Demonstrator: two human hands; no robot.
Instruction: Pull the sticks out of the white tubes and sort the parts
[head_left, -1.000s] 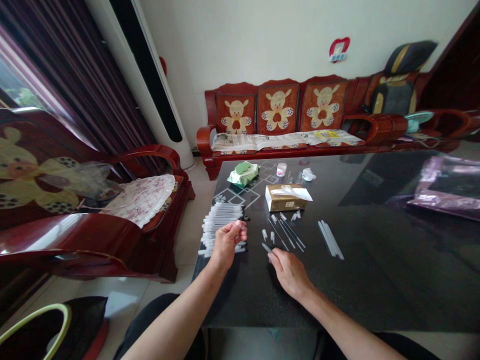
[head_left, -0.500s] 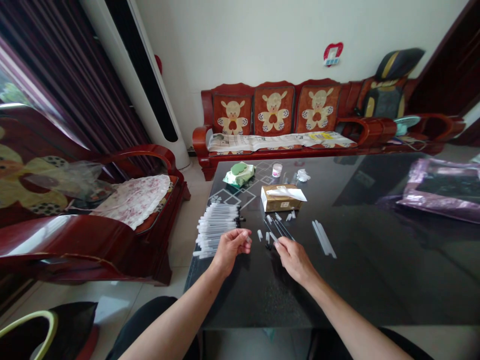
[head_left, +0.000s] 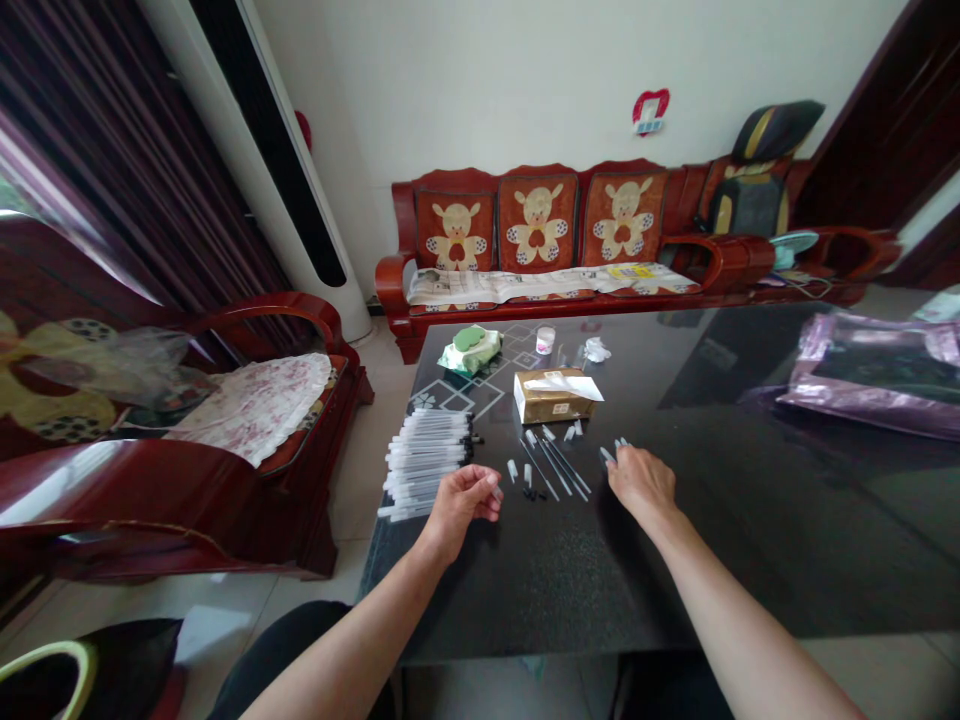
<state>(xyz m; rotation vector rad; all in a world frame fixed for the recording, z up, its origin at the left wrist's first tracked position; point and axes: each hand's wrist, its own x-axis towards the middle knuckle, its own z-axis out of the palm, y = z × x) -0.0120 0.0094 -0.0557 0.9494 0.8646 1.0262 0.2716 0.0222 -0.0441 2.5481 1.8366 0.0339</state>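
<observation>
Perhaps the stacked pens (head_left: 424, 465) are most at risk: they lie along the left edge of the worktop (head_left: 517, 590), and a knock from the left hand (head_left: 465, 503) could push some over. That hand's thumb and forefinger pinch a small pale piece (head_left: 496, 491). The right hand (head_left: 642, 482) curls over pale barrels (head_left: 606, 456), inward from the near edge; its fingertips are hidden, so I cannot tell whether they pinch. Counted: four refills (head_left: 568, 470), six clear caps (head_left: 512, 469), one box (head_left: 551, 407); pens and barrels overlap too much.
</observation>
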